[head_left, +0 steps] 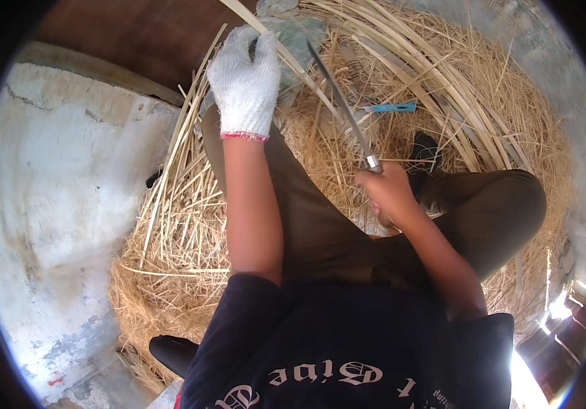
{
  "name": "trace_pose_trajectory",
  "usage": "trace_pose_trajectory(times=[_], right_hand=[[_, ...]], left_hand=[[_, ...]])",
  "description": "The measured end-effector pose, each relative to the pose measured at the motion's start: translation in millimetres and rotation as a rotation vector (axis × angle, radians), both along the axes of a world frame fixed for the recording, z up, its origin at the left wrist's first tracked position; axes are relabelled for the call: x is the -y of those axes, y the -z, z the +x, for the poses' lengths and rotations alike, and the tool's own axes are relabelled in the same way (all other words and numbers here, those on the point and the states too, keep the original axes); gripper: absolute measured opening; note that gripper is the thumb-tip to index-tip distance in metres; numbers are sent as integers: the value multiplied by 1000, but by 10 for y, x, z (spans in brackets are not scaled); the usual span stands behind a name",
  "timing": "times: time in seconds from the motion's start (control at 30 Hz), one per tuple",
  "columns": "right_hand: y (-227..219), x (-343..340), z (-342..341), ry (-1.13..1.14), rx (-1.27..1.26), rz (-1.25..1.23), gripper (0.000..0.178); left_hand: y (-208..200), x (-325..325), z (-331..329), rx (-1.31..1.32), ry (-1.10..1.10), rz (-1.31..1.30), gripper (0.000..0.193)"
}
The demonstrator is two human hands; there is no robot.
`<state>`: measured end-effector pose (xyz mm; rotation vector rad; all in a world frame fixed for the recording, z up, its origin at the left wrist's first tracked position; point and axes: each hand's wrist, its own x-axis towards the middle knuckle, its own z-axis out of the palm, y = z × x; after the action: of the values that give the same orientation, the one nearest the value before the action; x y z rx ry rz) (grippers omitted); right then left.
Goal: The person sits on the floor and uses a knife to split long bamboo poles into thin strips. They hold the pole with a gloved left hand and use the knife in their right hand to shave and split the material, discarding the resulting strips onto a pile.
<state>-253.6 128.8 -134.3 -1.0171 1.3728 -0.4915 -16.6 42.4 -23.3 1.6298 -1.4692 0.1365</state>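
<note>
Below, white-lettered dark shirt (354,317); right hand (390,194) grips knife (349,116).

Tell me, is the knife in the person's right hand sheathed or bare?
Bare: the knife's long dark blade shows from the metal collar to the tip, with no sheath around it, above the right hand.

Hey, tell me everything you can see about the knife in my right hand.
The knife has a long, narrow, dark grey blade, a shiny metal-looking collar and a handle mostly hidden in the bare right hand. It slants up-left, tip forward, above dry shavings. Blade and pale strip look close; contact is unclear.
</note>
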Motion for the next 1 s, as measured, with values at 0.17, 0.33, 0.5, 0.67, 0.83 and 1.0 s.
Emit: trace_pose_trajectory(times=[0.17,0.33,0.5,0.67,0.83,1.0], right_hand=[[68,16,-6,69,-61,-394,27],[350,129,15,-84,-66,33,26],[421,122,-17,-109,-347,-136,27],[137,52,42,-5,-161,-361,28],[340,79,80,-20,-190,-315,25],[707,54,-73,64,-161,280,20]], left_hand=[[4,-13,11,13,-25,-3,31],[23,30,-44,-6,-20,-4,35],[-1,4,23,-8,-25,26,33],[13,-11,45,-26,-43,32,34],[6,-1,-11,-21,-53,40,37],[1,11,-28,-26,-67,63,37]])
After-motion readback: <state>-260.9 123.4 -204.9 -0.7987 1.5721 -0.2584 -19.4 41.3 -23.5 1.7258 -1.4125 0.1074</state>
